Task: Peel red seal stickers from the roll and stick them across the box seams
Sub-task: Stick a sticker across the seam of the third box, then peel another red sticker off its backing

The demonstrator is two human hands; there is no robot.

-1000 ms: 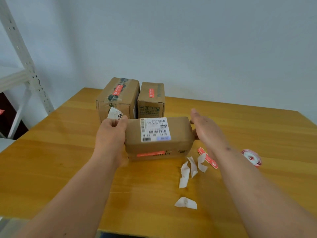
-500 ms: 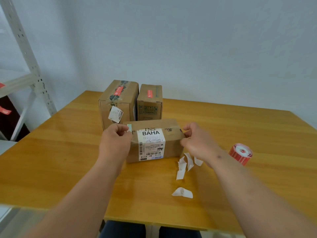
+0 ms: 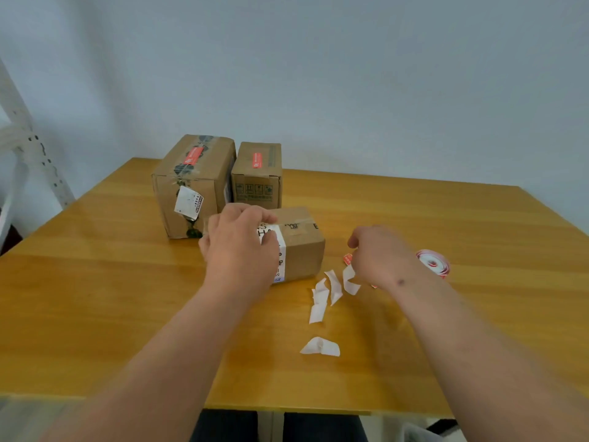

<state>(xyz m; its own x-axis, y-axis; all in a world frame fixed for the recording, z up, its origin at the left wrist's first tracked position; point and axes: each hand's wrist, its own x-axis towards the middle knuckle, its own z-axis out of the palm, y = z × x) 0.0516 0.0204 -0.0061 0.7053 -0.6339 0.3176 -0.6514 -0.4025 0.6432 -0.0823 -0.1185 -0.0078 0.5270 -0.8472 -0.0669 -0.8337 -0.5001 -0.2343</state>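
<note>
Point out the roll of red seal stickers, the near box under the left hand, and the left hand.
roll of red seal stickers [image 3: 433, 262], head view, on its white centre.
near box [image 3: 302, 250], head view, on its bare front face.
left hand [image 3: 237, 247], head view, on the back of the hand.

Plain pale blue-grey wall [image 3: 350, 74] filled the upper half, evenly lit, no harsh shadows. Glossy yellow-orange wooden table [image 3: 95, 298] ran back to the wall. White perforated metal shelving upright [image 3: 35, 148] stood at the left edge, beside the table.
</note>
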